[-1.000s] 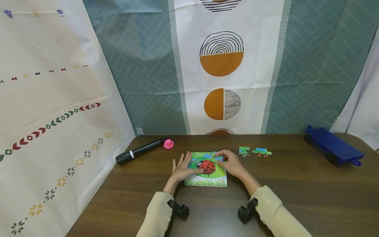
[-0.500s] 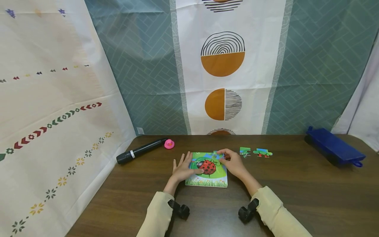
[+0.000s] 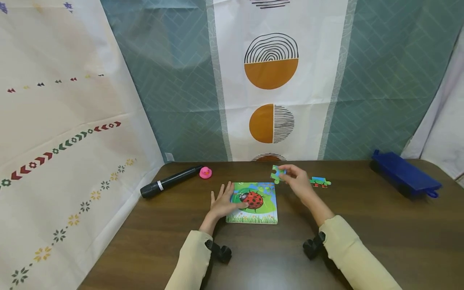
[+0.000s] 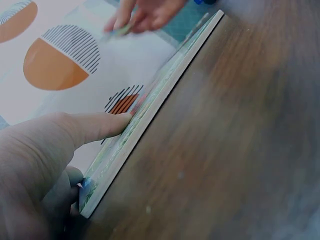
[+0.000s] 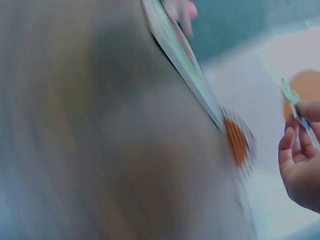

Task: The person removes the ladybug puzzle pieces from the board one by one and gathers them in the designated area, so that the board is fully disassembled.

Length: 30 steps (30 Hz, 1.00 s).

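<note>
A square ladybug jigsaw puzzle (image 3: 253, 217) lies on the table. My left hand (image 3: 222, 206) rests across its left side with fingers spread, the thumb touching the picture beside the ladybug. In the left wrist view the thumb of my left hand (image 4: 40, 155) presses on the thin puzzle board (image 4: 155, 107). My right hand (image 3: 301, 184) pinches a green and blue jigsaw piece (image 3: 276, 175) between thumb and fingers, above and behind the board's right corner. The right wrist view shows this piece (image 5: 289, 92) tilted in the fingers. Another loose jigsaw piece (image 3: 320, 182) lies right of the right hand.
A black flashlight-like object (image 3: 170, 181) and a pink rubber duck (image 3: 205, 172) are at the back left of the table. At the back right lies a dark blue case-like object (image 3: 406, 173). Patterned cloths (image 3: 181, 100) hang behind and beside the table.
My right hand has moved from the puzzle's upper right corner back and to the right, with a jigsaw piece raised in its fingers. One loose piece on the table no longer shows. The left hand stays.
</note>
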Tool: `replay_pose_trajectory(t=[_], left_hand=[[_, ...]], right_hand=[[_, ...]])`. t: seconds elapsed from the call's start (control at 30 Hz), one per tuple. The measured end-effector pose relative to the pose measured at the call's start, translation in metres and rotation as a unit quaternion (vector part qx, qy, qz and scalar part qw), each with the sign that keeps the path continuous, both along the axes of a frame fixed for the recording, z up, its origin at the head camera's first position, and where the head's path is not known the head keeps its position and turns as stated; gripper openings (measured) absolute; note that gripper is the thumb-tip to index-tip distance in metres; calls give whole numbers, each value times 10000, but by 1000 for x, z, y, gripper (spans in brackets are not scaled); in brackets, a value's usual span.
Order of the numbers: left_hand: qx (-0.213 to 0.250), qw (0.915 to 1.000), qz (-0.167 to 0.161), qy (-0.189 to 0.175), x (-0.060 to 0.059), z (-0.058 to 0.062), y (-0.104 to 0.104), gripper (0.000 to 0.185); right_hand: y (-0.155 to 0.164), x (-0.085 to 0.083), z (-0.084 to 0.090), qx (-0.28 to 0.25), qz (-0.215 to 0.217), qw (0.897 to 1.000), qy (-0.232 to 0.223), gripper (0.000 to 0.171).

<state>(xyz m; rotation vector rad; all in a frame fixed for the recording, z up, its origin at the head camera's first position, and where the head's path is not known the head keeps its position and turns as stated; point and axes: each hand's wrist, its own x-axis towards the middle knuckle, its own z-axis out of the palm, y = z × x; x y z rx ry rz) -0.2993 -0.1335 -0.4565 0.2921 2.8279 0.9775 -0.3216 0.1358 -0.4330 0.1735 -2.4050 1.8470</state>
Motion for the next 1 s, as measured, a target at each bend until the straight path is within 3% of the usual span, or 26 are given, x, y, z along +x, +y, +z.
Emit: replay_pose_trajectory(t=[0.17,0.27,0.43,0.63,0.73,0.83,1.0], left_hand=[[0,9999,-158,68,-2,1,-3,97],[360,9990,-269,-1,-2,1,-5,92],[1126,9929,-375,21,-4,1,-16,77],[1653,9859,-162,206,-7,-2,-35,69],[1547,9878,-149,67,-6,-4,-42,72],[1279,9911,-362,28,-5,-6,-43,77],[756,9935,-791,305,-8,-7,-40,77]], right_hand=[[65,2,20,519,-376,9979,107,42],[108,9,22,896,-564,9944,3,49],[159,22,15,1345,-671,9880,-356,57],[181,27,0,1407,-400,9867,-710,59],[185,25,-7,1388,-272,9868,-787,60],[187,23,-9,1383,-200,9867,-833,61],[192,19,-10,1458,-210,9848,-923,62]])
